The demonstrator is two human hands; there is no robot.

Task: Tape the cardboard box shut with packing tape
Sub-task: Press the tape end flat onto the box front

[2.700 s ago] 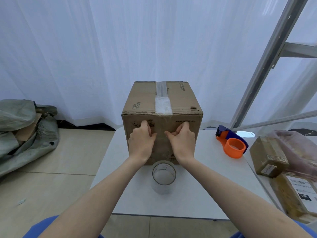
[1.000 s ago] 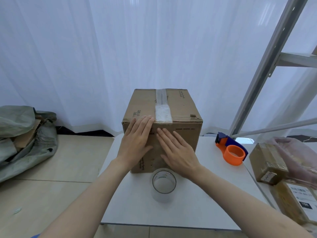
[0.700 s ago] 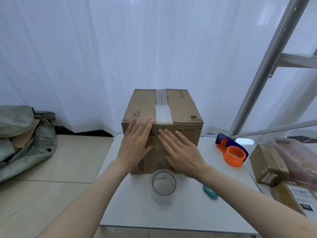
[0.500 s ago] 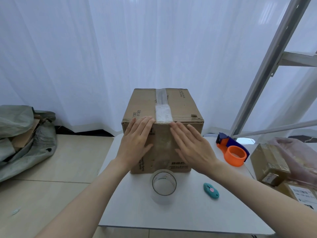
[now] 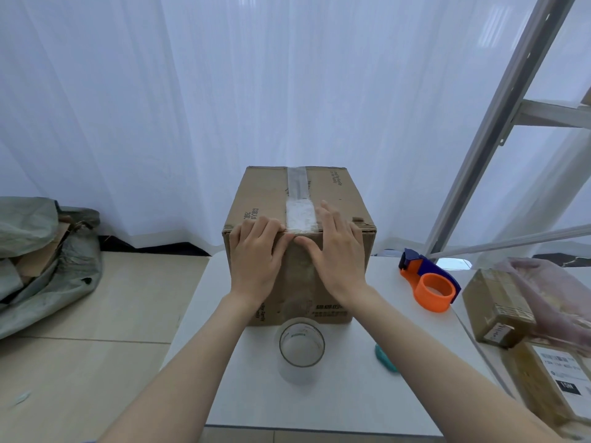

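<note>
Box: a closed cardboard box point(image 5: 332, 199) stands at the far middle of a white table point(image 5: 351, 388), one face turned toward the camera.
Tape strip: a band of clear packing tape point(image 5: 299, 203) runs along the centre seam of the lid and folds over the near top edge onto the front face.
Left hand: the left hand point(image 5: 256, 260) lies flat on the front face, left of the strip, fingers held close together and bent over the top edge; it grasps nothing.
Right hand: the right hand point(image 5: 339, 254) lies flat to the right of the strip, fingers loosely spread and reaching over the edge onto the lid, thumb stretched across the front face toward the tape; it grasps nothing.
Tape roll: a clear roll of tape point(image 5: 301, 348) stands on the table just in front of the box, between the two forearms, untouched.
Dispenser: an orange and blue tape dispenser point(image 5: 428, 284) rests near the table's right edge, apart from the box.
Small item: a teal object point(image 5: 385, 358) lies on the table by the right forearm, partly hidden.
Surroundings: parcels point(image 5: 499, 305) sit beyond the right edge; a grey sack point(image 5: 41, 263) slumps on the floor to the left.
</note>
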